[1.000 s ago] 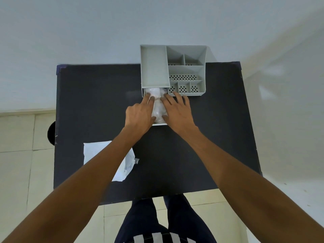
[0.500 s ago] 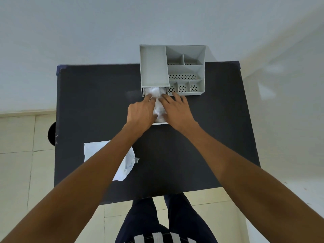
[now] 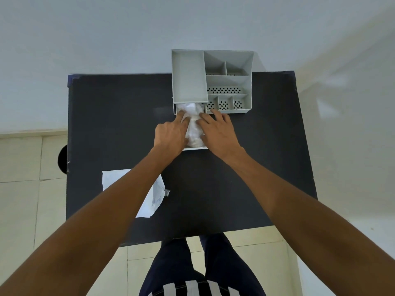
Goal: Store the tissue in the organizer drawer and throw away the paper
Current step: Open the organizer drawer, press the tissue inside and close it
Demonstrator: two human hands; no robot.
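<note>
A grey organizer (image 3: 228, 82) stands at the far edge of the black table (image 3: 119, 129). Its white drawer (image 3: 195, 148) is pulled out toward me from the left side. Crumpled white tissue (image 3: 193, 127) fills the drawer. My left hand (image 3: 170, 134) and my right hand (image 3: 218, 133) lie on either side of the tissue, fingers spread and pressing down on it. A sheet of white paper (image 3: 154, 195) lies on the table at the near left, partly hidden under my left forearm.
The organizer has several empty compartments, some with perforated floors. A dark round object (image 3: 62, 162) shows beside the table's left edge, on the tiled floor. My legs are at the table's near edge. A pale wall stands behind the table.
Both hands have stayed on the tissue in the drawer, shifting only slightly. The fingers have crept a little toward the organizer. The paper has not moved.
</note>
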